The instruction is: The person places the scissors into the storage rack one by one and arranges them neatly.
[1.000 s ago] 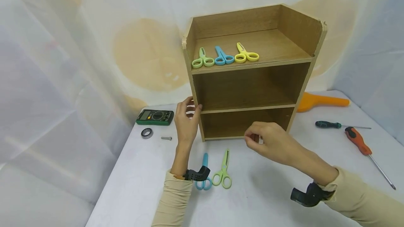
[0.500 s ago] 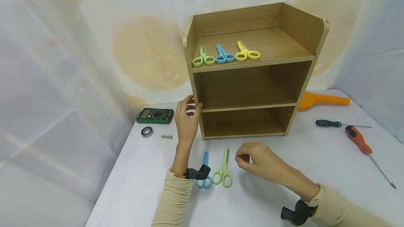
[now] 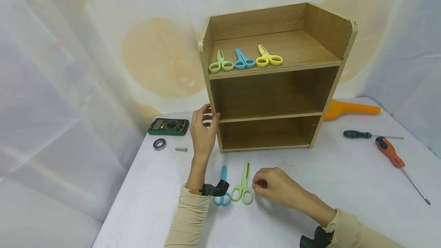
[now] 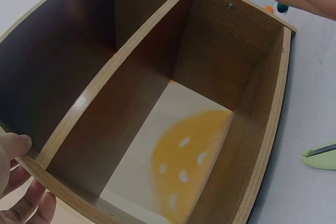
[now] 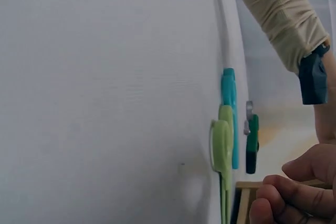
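Note:
My left hand (image 3: 203,135) grips the left side panel of the wooden shelf unit (image 3: 258,25), the thumb on its front edge and the fingers outside. On the table, just left of my right hand (image 3: 275,187), lie green scissors (image 3: 245,179). That hand holds nothing, its fingers loosely curled and apart from the scissors. Beside them are blue scissors (image 3: 224,172), partly hidden by the left wrist's camera. Along the unit's top shelf lie green scissors (image 3: 221,65), blue scissors (image 3: 244,63) and yellow scissors (image 3: 264,53).
Left of the unit are a multimeter (image 3: 169,126), a ring bearing (image 3: 155,144) and a bolt (image 3: 180,149). To the right lie an orange-handled tool (image 3: 358,108), a green screwdriver (image 3: 357,134) and an orange screwdriver (image 3: 390,152). White sheeting hangs behind the table.
My right hand has moved down and left, from in front of the unit's lowest shelf to beside the green scissors on the table. The left hand has kept its hold on the unit.

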A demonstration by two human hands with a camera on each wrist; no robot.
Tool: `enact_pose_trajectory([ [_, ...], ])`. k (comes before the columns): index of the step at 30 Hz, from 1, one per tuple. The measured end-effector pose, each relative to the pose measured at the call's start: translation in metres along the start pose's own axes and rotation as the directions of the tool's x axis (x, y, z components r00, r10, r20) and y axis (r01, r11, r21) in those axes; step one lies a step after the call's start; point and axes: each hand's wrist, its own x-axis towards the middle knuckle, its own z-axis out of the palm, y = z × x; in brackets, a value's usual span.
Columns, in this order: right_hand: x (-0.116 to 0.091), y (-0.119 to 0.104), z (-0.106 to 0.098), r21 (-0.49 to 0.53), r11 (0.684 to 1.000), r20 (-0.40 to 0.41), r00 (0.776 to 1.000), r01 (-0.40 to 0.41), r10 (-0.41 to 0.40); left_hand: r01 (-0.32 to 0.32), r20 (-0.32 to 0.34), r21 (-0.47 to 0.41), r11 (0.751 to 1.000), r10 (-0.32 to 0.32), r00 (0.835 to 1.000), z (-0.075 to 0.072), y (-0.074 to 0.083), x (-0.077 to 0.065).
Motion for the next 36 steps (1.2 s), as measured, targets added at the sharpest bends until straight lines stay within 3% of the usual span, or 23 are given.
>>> enact_pose_trajectory([
  [15, -0.001, 0.01, 0.021, 0.0, 1.0, 0.059, 0.998, -0.019, 0.019, -0.02, -0.003, -0.025, 0.999, 0.02, 1.0, 0.0, 0.001, 0.001],
  [28, 0.008, 0.0, 0.035, -0.176, 0.979, -0.011, 0.995, -0.102, 0.101, -0.024, -0.018, -0.001, 1.0, 0.024, 1.0, -0.002, 0.0, 0.002],
  [36, 0.007, 0.001, 0.04, -0.209, 0.963, -0.077, 0.984, -0.171, 0.158, -0.012, -0.002, -0.026, 1.0, 0.012, 1.0, 0.0, 0.0, 0.0],
])
